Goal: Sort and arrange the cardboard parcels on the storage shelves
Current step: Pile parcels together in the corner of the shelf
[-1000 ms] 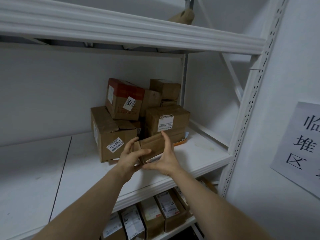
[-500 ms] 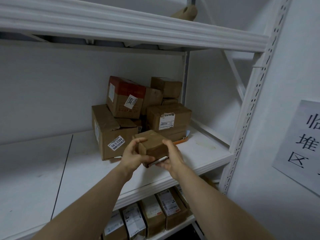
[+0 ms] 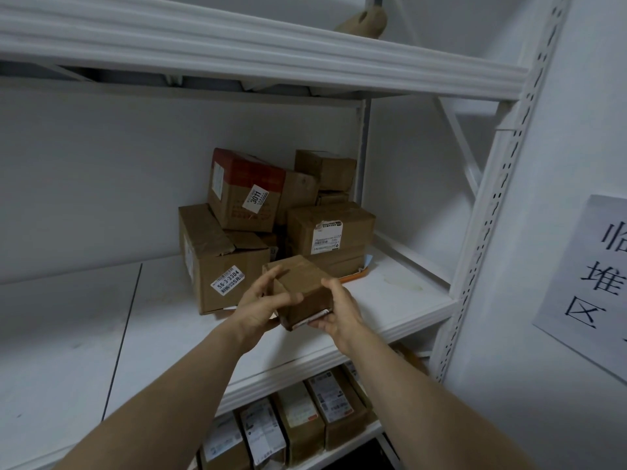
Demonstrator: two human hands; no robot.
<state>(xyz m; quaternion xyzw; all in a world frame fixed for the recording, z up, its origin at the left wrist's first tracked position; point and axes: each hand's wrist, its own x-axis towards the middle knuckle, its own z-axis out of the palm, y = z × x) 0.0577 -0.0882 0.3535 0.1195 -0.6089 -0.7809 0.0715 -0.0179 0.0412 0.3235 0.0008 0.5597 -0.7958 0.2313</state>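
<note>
While both hands held one small parcel (image 3: 300, 286) just above the right part of the middle shelf (image 3: 400, 310), a little in from its front edge, the step in hand looked like lifting a single box off the heap to give it a proper place. The left hand (image 3: 259, 305) had its fingers curled round the parcel's left side, with the thumb laid across the near face. The right hand (image 3: 339, 308) cupped the right side and the bottom edge, where a pale strip showed. Neither hand was spread; two hands, one box.

The next move probably called for choosing a bare stretch of shelf toward the left and setting the box down flat and square, label outward.

Below the front edge, on the lower shelf (image 3: 359, 437), a row of parcels (image 3: 302, 422) stood side by side. I counted five, though an arm may have hidden more.

Farther back, the heap filled the middle shelf's back right corner. It held a large box (image 3: 217, 262) marked 56-3-3304, a red-topped box (image 3: 244, 188) tilted on it, a labelled box (image 3: 330, 225) to the right, and about four more behind and beneath. That made seven or so.

Farthest, the upper shelf (image 3: 271, 59) carried one tan object (image 3: 363, 22) that I could not identify.
</note>
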